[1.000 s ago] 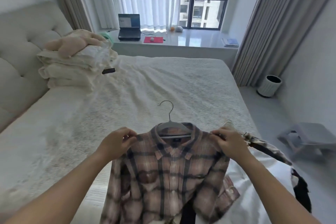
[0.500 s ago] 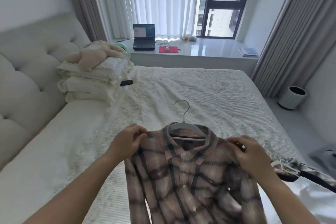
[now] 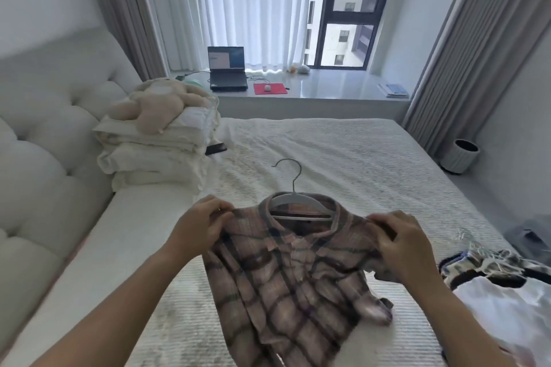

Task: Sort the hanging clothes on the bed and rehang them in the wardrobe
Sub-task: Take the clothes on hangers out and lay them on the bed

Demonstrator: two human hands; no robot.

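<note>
On the bed [image 3: 343,158], both hands, left [image 3: 198,228] and right [image 3: 402,244], pinch the hangered plaid shirt [image 3: 286,286] by its shoulders.

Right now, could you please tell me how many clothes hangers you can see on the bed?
2 clearly: a white hanger inside the plaid shirt held by the left hand and right hand, and wire hooks atop the clothes pile at right, where more may be hidden.

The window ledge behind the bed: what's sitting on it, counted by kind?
Laptop: 1
Red mouse mat: 1
Mouse: 1
Stack of books or papers: 1
Small rounded objects by the window, too small to identify: 2
Total: 6
</note>
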